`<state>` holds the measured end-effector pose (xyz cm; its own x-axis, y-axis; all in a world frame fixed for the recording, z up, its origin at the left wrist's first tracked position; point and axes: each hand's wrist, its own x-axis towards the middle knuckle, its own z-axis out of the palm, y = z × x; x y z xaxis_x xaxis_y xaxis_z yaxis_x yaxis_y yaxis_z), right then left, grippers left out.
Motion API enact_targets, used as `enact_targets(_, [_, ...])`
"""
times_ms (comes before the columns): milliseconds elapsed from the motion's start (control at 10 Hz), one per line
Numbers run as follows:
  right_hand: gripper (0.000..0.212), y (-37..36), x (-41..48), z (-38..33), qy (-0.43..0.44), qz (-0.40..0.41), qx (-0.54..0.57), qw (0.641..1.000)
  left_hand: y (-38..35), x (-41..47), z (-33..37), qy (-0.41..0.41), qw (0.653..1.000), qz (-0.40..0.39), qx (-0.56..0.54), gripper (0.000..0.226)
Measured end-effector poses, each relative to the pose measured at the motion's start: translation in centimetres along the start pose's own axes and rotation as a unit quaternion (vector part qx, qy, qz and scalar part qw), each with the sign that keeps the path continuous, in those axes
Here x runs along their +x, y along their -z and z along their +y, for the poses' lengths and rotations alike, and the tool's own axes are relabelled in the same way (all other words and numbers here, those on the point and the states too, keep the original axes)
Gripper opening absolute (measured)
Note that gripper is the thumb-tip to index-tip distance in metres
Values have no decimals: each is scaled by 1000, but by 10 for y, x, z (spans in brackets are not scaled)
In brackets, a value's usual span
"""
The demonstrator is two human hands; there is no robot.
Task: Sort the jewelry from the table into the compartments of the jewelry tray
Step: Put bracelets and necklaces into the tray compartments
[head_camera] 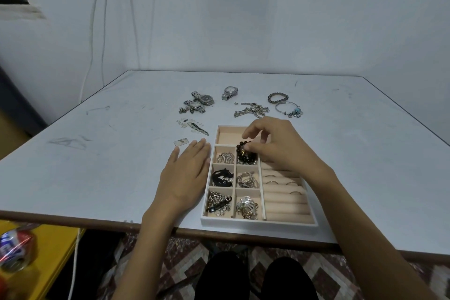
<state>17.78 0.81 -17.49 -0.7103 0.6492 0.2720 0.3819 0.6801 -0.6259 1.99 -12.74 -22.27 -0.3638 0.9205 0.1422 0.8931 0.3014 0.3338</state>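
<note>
The beige jewelry tray sits at the table's near edge, its small compartments filled with silver and black pieces. My right hand hovers over the tray's upper part, fingertips pinching a dark beaded bracelet that hangs into an upper middle compartment. My left hand lies flat on the table against the tray's left wall, fingers apart and holding nothing. Rings stand in the padded rolls on the tray's right side. Loose on the table beyond lie watches, a silver chain and two bracelets.
Small earrings and a long pendant lie left of the tray, with a small flat tag nearer. A yellow surface with a crushed can stands low at the left. Walls close off the table's far side.
</note>
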Motion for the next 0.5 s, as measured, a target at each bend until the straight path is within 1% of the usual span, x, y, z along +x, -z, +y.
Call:
enact_targets(300, [8,-7,3,3,4,-10,-41,999,1,0,1,1,1000,0,2,48])
enact_targets(500, [9,-5,1,1,10,-13,-38,999,1,-1,1,0,1000,2,-8,47])
